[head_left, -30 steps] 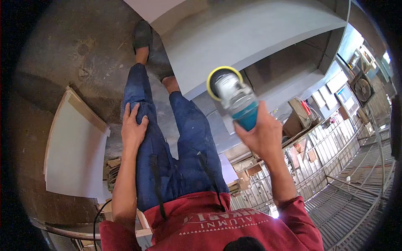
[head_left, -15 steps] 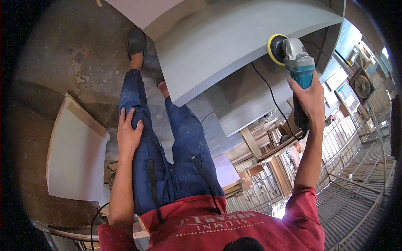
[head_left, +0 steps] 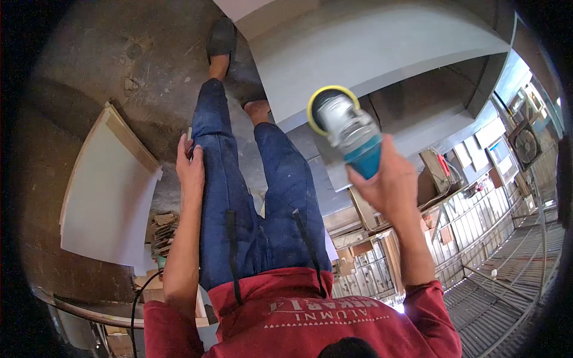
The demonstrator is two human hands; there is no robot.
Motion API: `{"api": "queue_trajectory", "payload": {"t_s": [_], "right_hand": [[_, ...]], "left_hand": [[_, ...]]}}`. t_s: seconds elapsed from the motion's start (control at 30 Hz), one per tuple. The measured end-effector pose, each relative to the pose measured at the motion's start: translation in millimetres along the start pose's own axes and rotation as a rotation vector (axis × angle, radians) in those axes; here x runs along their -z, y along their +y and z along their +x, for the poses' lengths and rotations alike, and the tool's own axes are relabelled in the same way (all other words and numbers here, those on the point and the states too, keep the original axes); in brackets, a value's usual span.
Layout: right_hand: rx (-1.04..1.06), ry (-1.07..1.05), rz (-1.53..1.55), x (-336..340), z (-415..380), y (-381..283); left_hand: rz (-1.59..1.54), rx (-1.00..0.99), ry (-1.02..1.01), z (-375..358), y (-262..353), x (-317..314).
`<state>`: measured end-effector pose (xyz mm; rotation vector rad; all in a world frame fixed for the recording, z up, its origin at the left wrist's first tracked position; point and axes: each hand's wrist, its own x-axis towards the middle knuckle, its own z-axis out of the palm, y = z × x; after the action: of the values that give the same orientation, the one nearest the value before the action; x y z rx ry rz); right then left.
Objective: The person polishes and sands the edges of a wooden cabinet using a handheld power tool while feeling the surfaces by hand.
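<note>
My right hand (head_left: 391,182) is closed round the teal body of an angle grinder (head_left: 363,156) with a silver-grey head. A round black pad with a yellow rim (head_left: 310,110) is fitted to that head, and the tool is smeared by motion. It overlaps the edge of a large grey-painted curved panel piece (head_left: 370,51) in this view. My left hand (head_left: 191,170) lies beside my left thigh, fingers loosely bent and apart from the thumb. A small pale strip (head_left: 190,132) shows right at its fingertips.
A white curved panel (head_left: 107,191) stands on the stained concrete floor (head_left: 137,36) at left. A black cable (head_left: 136,298) runs near my left elbow. Stacked wood scraps (head_left: 164,230) lie behind it. At right are a fan (head_left: 525,145) and leaning boards (head_left: 474,149).
My right hand has swung the grinder left and closer to my body, turning its pad. My left hand has slid from the top of my thigh to its outer side.
</note>
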<state>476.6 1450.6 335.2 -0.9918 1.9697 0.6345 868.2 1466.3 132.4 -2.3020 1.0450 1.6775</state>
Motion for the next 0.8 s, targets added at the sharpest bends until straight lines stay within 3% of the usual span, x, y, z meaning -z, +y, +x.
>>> {"api": "queue_trajectory", "payload": {"t_s": [0.17, 0.23, 0.3, 0.33, 0.4, 0.5, 0.57, 0.6, 0.8], "right_hand": [[0.224, -0.126, 0.062, -28, -21, -40], [0.208, -0.174, 0.026, -29, -29, -45], [0.217, -0.155, 0.089, -32, -42, -37], [0.144, -0.184, 0.094, -28, -49, -34], [0.080, -0.162, 0.098, -32, -66, -12], [-0.094, -0.152, 0.151, -26, -86, 21], [-0.173, -0.053, 0.170, -39, -102, 49], [-0.193, 0.025, 0.187, -45, -108, 60], [-0.402, 0.130, 0.393, -73, -128, 98]], "left_hand": [[-0.128, 0.003, 0.058, 5, -23, 3], [-0.198, -0.001, 0.090, 8, -17, 3], [-0.227, -0.292, 0.158, 9, 0, -1], [-0.223, -0.305, 0.155, 3, 25, -2], [0.100, -0.590, 0.022, -18, 91, -15], [0.375, -0.933, -0.195, -35, 130, -74], [0.535, -0.971, -0.414, -45, 149, -117], [0.392, -0.879, -0.403, -58, 161, -139], [0.328, -1.117, -0.382, -49, 241, -248]]}}
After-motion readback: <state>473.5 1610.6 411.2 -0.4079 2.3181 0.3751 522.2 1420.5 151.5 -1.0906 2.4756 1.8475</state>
